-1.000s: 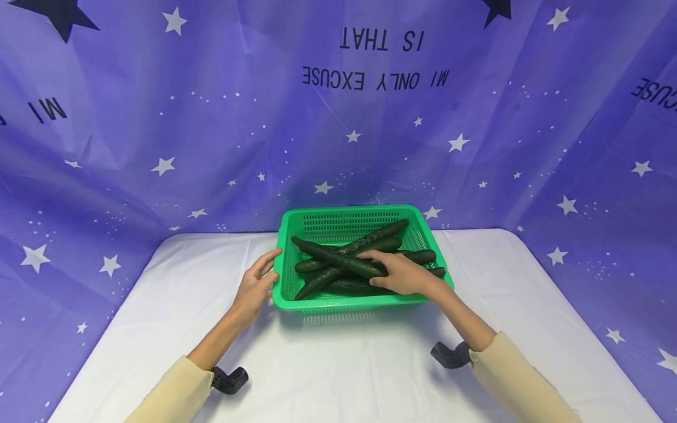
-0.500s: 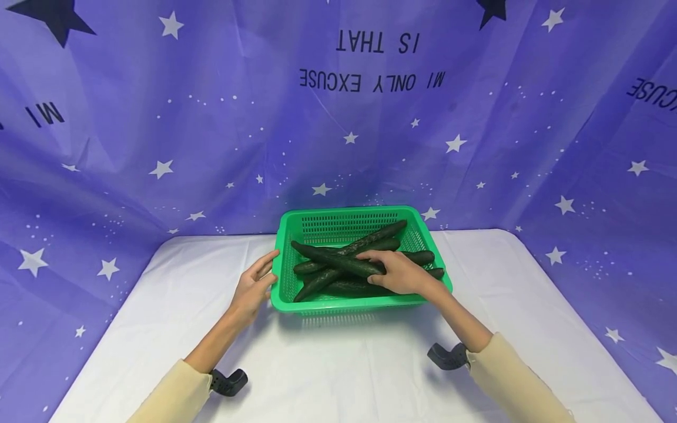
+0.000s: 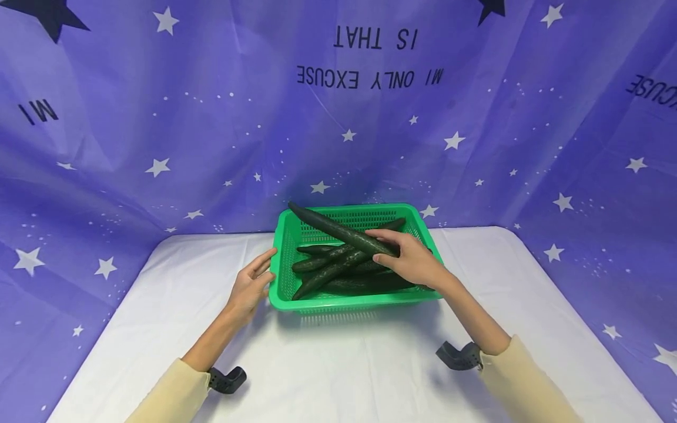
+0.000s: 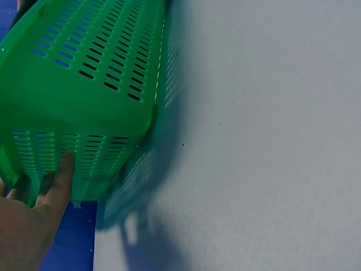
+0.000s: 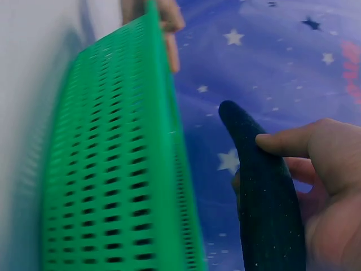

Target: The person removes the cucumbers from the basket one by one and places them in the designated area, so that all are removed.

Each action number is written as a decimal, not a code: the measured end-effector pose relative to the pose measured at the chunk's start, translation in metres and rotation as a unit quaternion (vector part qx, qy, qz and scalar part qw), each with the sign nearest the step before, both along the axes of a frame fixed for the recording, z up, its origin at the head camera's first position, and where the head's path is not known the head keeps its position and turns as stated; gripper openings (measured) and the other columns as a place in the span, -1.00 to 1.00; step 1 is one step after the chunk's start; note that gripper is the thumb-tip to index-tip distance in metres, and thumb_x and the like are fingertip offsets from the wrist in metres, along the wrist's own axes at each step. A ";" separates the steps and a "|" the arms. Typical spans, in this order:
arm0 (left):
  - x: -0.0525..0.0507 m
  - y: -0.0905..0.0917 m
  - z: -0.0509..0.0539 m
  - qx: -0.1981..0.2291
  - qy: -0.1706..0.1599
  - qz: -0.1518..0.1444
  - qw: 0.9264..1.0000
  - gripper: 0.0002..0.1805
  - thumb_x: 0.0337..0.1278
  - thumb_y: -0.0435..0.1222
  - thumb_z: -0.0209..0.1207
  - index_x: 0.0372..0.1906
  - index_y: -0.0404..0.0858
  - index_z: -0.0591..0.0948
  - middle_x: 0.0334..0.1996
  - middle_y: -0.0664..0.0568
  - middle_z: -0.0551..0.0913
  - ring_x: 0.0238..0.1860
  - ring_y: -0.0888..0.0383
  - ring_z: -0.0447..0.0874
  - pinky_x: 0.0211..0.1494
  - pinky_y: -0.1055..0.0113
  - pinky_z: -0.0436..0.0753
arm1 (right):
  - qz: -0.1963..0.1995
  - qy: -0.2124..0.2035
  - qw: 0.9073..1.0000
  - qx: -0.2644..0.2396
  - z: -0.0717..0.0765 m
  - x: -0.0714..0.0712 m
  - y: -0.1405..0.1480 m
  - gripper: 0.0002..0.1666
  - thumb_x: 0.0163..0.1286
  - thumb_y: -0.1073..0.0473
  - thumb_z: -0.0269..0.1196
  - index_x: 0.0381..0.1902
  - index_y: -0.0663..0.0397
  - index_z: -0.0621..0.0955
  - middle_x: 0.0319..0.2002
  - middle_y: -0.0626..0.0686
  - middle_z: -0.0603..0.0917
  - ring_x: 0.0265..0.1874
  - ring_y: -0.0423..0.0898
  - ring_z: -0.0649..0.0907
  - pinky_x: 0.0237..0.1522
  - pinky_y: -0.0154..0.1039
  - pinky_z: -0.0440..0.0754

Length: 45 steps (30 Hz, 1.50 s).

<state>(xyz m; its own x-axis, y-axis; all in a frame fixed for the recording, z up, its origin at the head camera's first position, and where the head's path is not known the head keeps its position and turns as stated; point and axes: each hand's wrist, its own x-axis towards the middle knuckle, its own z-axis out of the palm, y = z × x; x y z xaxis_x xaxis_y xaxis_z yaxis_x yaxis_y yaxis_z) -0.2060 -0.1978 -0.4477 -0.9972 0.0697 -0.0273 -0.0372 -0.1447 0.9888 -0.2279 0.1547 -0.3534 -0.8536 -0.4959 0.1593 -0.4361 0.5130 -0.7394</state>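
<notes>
A green plastic basket (image 3: 338, 303) with slotted walls holds several dark green cucumbers (image 3: 328, 276) lying crossed over each other. My right hand (image 3: 412, 258) grips one long cucumber (image 3: 333, 228) between thumb and fingers, tilted above the others with its far end over the basket's back rim. In the right wrist view the thumb presses along this cucumber (image 5: 262, 192). My left hand (image 3: 251, 288) touches the basket's left side with fairly straight fingers. From the left wrist view, a fingertip of the left hand (image 4: 39, 214) lies against the slotted outer wall (image 4: 96, 113).
The basket stands on a white-covered table (image 3: 338, 364), near its back edge. A purple curtain (image 3: 238, 117) with stars and lettering hangs behind and at both sides. Black wrist-worn devices (image 3: 227, 380) sit below both hands.
My right hand has lifted the top cucumber out of the pile, raising its left end above the basket's back rim. The left hand has stayed at the basket's side.
</notes>
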 end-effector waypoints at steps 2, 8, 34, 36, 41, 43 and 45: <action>0.000 -0.001 0.001 0.002 -0.002 0.001 1.000 -0.27 0.21 -0.52 -0.04 0.53 -0.23 0.23 0.46 -0.13 0.27 0.25 -0.03 0.48 0.09 0.19 0.62 | -0.006 -0.014 1.000 -0.022 0.009 0.004 0.005 -0.36 0.40 0.24 0.28 0.42 0.00 0.45 0.29 0.09 0.51 0.06 0.03 0.59 -0.08 -0.02 0.54; 0.000 -0.002 0.000 0.006 0.000 -0.004 1.000 -0.27 0.22 -0.52 -0.04 0.54 -0.23 0.22 0.47 -0.14 0.26 0.21 0.00 0.51 0.06 0.23 0.63 | -0.058 -0.022 0.997 -0.039 0.029 0.021 0.038 -0.37 0.41 0.18 0.28 0.42 -0.06 0.45 0.20 0.09 0.57 0.03 0.03 0.59 -0.08 -0.10 0.55; 0.005 0.008 -0.008 -0.018 -0.006 -0.020 1.000 -0.34 0.38 -0.33 -0.22 0.56 -0.01 0.12 0.23 -0.33 0.37 -0.28 0.04 0.67 -0.33 0.26 0.68 | -0.255 -0.057 0.964 -0.054 -0.013 0.059 0.181 -0.27 0.42 0.11 0.28 0.49 0.04 0.35 -0.04 -0.14 0.68 -0.29 -0.36 0.66 -0.33 -0.31 0.65; 0.006 0.008 -0.008 -0.013 -0.007 -0.019 1.000 -0.35 0.39 -0.33 -0.23 0.56 -0.01 0.12 0.17 -0.37 0.38 -0.32 0.06 0.66 -0.36 0.26 0.67 | -0.261 -0.074 0.961 -0.054 -0.022 0.058 0.185 -0.26 0.42 0.09 0.28 0.49 0.09 0.33 0.00 0.02 0.68 -0.30 -0.33 0.67 -0.35 -0.28 0.65; 0.007 0.009 -0.009 -0.009 -0.009 -0.016 1.000 -0.33 0.35 -0.33 -0.24 0.56 0.01 0.12 0.10 -0.40 0.42 -0.28 0.00 0.68 -0.36 0.25 0.66 | -0.272 -0.103 0.956 -0.046 -0.045 0.056 0.192 -0.21 0.44 0.04 0.27 0.50 0.19 0.28 0.07 0.28 0.63 -0.30 -0.31 0.65 -0.35 -0.23 0.65; 0.006 0.009 -0.010 -0.009 -0.008 -0.015 1.000 -0.32 0.33 -0.33 -0.24 0.56 0.02 0.12 0.07 -0.39 0.43 -0.28 -0.01 0.68 -0.37 0.25 0.66 | -0.274 -0.114 0.954 -0.033 -0.053 0.056 0.194 -0.19 0.45 0.02 0.25 0.50 0.23 0.25 0.14 0.40 0.56 -0.27 -0.32 0.63 -0.32 -0.24 0.63; 0.005 0.009 -0.011 -0.008 -0.007 -0.015 1.000 -0.31 0.32 -0.33 -0.25 0.56 0.03 0.12 0.04 -0.40 0.45 -0.32 0.02 0.68 -0.39 0.26 0.66 | -0.273 -0.125 0.953 -0.021 -0.060 0.056 0.195 -0.18 0.46 -0.01 0.23 0.51 0.25 0.23 0.21 0.48 0.48 -0.24 -0.30 0.61 -0.29 -0.26 0.61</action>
<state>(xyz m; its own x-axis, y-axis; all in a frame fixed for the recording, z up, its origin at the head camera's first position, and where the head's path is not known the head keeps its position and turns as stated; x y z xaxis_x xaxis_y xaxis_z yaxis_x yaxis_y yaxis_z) -0.2011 -0.1890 -0.4590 -0.9942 0.0986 -0.0430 -0.0555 -0.1280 0.9902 -0.1714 0.3497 -0.4134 -0.9966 0.0365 -0.0738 0.0813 0.5800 -0.8106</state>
